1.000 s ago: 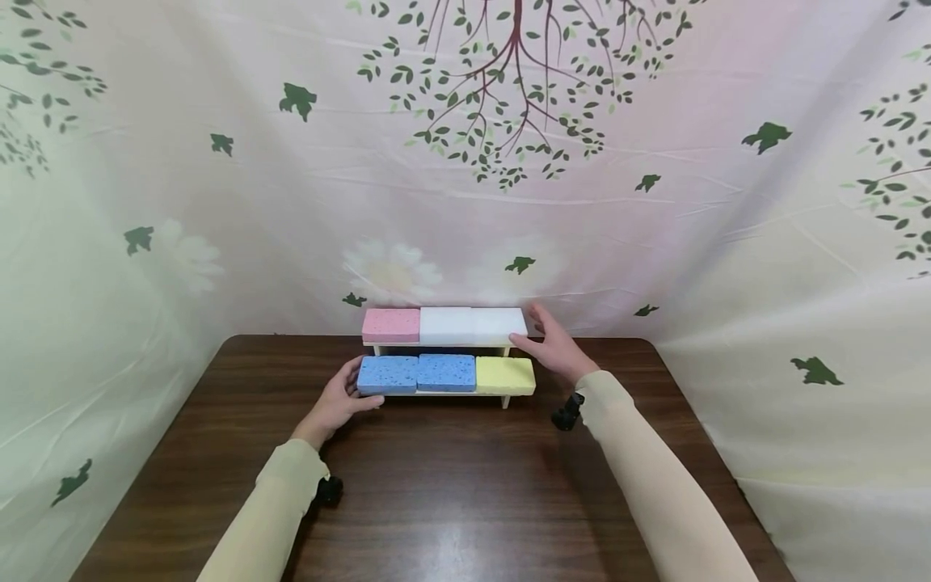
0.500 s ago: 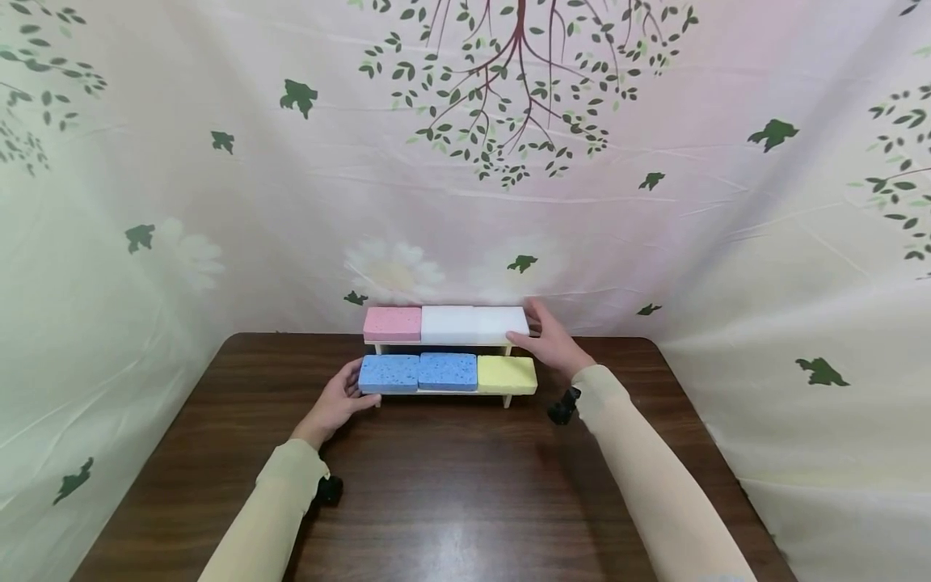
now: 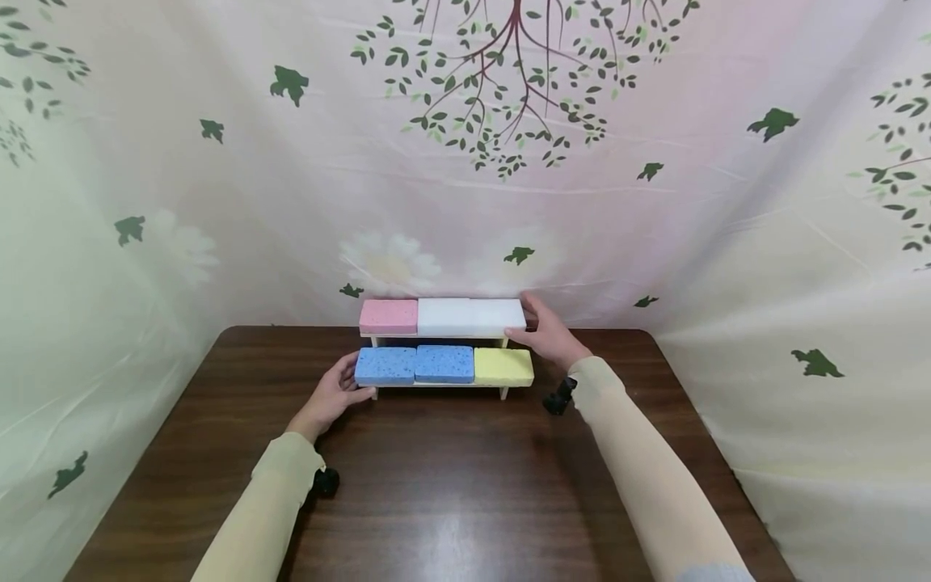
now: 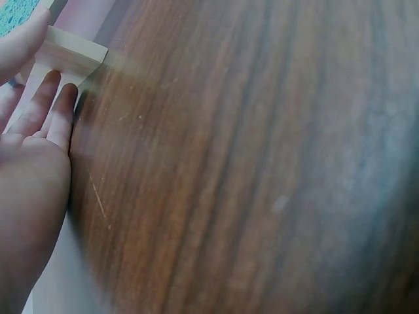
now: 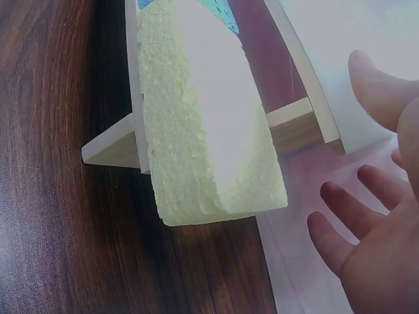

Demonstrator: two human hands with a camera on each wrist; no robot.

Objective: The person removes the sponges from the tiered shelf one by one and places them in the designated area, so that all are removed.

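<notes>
On a two-tier wooden rack [image 3: 435,385] lie two rows of rectangular sponges. The upper tier holds a pink sponge [image 3: 389,315] and two white blocks [image 3: 489,315]. Below them are two blue sponges [image 3: 385,365] and a yellow sponge [image 3: 503,367]. My left hand [image 3: 331,397] is at the left end of the lower tier, thumb in front; in the left wrist view its extended fingers [image 4: 62,118] reach beside a wooden leg [image 4: 75,49]. At the upper tier's right end is my right hand [image 5: 376,216], fingers loosely spread, thumb over the white block's corner.
The rack stands near the back edge of a dark brown wooden table [image 3: 451,485]. Right behind it hangs a pale cloth [image 3: 436,218] printed with leaves and flowers, which also covers both sides.
The right hand has shifted slightly left, closer along the end of the white block. The left hand stays at the rack's left end. The whole head view has moved up a little.
</notes>
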